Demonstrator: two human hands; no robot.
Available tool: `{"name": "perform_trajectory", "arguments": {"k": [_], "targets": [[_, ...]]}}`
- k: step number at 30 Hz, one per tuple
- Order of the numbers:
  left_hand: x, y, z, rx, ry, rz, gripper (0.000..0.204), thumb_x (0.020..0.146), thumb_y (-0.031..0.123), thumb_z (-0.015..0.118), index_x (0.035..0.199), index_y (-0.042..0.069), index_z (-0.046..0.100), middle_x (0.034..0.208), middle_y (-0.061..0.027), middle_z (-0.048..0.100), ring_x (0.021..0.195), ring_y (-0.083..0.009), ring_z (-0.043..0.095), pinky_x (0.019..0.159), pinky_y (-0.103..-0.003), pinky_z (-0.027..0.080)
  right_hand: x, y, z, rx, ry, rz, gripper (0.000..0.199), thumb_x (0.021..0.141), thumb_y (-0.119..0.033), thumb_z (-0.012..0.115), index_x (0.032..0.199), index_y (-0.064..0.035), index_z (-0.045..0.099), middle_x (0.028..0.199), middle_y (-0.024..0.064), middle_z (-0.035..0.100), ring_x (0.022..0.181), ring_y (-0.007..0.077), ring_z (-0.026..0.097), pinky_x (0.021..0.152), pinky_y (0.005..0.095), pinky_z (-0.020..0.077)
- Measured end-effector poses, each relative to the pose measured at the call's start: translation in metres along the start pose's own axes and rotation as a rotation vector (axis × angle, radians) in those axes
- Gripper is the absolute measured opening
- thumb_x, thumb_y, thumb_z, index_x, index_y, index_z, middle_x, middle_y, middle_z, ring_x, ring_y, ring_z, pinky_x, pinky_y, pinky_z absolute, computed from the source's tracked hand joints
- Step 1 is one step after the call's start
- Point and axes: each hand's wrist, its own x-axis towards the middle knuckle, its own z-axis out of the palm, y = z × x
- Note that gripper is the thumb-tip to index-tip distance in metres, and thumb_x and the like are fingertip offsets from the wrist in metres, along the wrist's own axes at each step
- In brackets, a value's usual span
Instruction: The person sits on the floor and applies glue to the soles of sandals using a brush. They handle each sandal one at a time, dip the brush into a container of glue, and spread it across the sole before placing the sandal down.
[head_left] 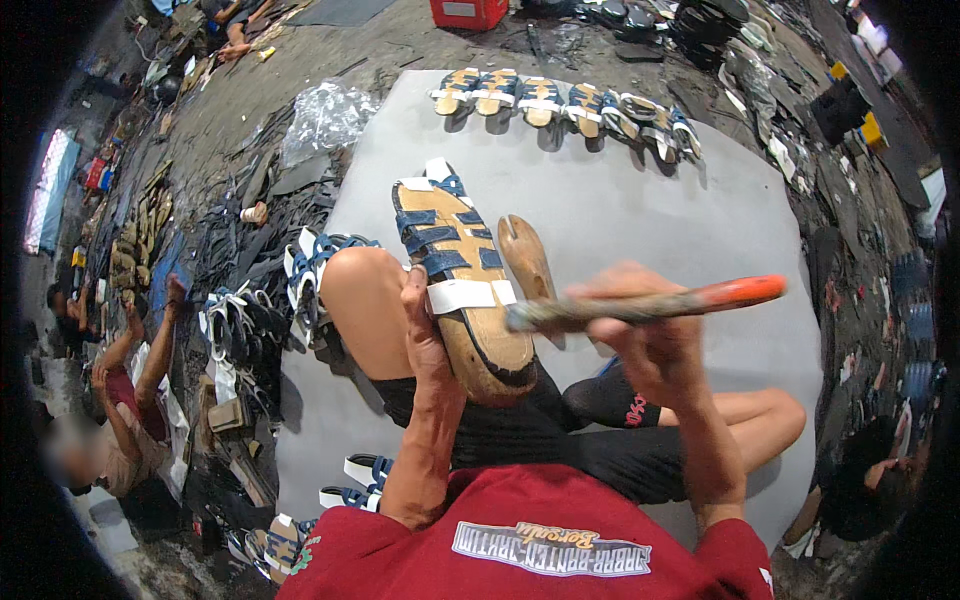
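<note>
My left hand (428, 340) grips the side of a sandal upper (455, 255) set on a wooden shoe last (480, 375). The piece has a tan insole, dark blue straps and a white band across it, and is tilted above my lap. In my closed right hand (650, 345) is a long brush (740, 292) with an orange handle end and a crusted grey-brown shaft, blurred by motion. Its grey tip overlaps the edge of the insole near the white band; whether they touch I cannot tell. Just beyond, a second wooden last (524, 258) lies on the grey sheet (640, 190).
Along the sheet's far edge stands a row of several blue-strapped sandals (540, 100). More sandals (305, 265) lie by my left knee, others (365, 475) near my left elbow. Dark scraps litter the floor. A red crate (470, 14) stands far off; another person (130, 420) sits at left.
</note>
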Motion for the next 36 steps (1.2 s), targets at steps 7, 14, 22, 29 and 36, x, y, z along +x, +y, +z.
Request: {"name": "perform_trajectory", "arguments": {"k": [7,14,22,29,36], "targets": [[-0.003,0.003,0.007,0.023,0.02,-0.034,0.066,0.101,0.057,0.058,0.139,0.004,0.056,0.124,-0.0124,0.069,0.106,-0.025,0.07,0.093,-0.04,0.059,-0.018,-0.002,-0.002,0.182,-0.107,-0.003,0.023,0.097,-0.021,0.078,0.117,-0.0109,0.075,0.106,0.0065,0.075,0.091,0.0218,0.071,0.076,0.0365,0.058],[0.005,-0.013,-0.008,-0.013,-0.122,0.058,0.078,0.099,0.065,0.057,0.144,0.002,0.051,0.129,-0.0132,0.066,0.113,-0.0254,0.067,0.099,-0.042,0.057,-0.034,0.001,0.018,0.181,0.026,0.35,0.021,0.099,-0.019,0.074,0.113,-0.0029,0.074,0.102,0.0126,0.076,0.093,0.0222,0.07,0.086,0.0361,0.0531],[0.023,-0.02,-0.036,-0.717,-0.712,-0.204,0.087,0.102,0.059,0.058,0.161,0.001,0.03,0.152,-0.0255,0.046,0.127,-0.0383,0.059,0.102,-0.05,0.059,-0.024,0.084,-0.091,0.508,0.528,0.413,0.038,0.109,-0.039,0.061,0.129,-0.0063,0.061,0.111,0.001,0.07,0.097,0.0068,0.065,0.083,0.0251,0.051],[0.012,-0.045,-0.013,-1.024,-0.518,-0.325,0.101,0.096,0.064,0.066,0.162,-0.001,0.027,0.15,-0.0335,0.048,0.127,-0.0479,0.061,0.1,-0.057,0.06,-0.187,0.3,-0.125,0.772,0.773,1.053,0.032,0.102,-0.044,0.071,0.122,-0.0199,0.066,0.111,-0.0029,0.068,0.094,0.0113,0.059,0.078,0.029,0.0445],[0.008,-0.034,-0.017,-1.004,-0.427,-0.366,0.09,0.1,0.062,0.061,0.159,-0.001,0.034,0.147,-0.0298,0.053,0.122,-0.0438,0.064,0.101,-0.051,0.06,-0.145,0.265,-0.083,0.673,0.63,1.055,0.034,0.099,-0.048,0.073,0.122,-0.0233,0.067,0.107,-0.0037,0.068,0.096,0.0129,0.058,0.08,0.0339,0.0439]]}}
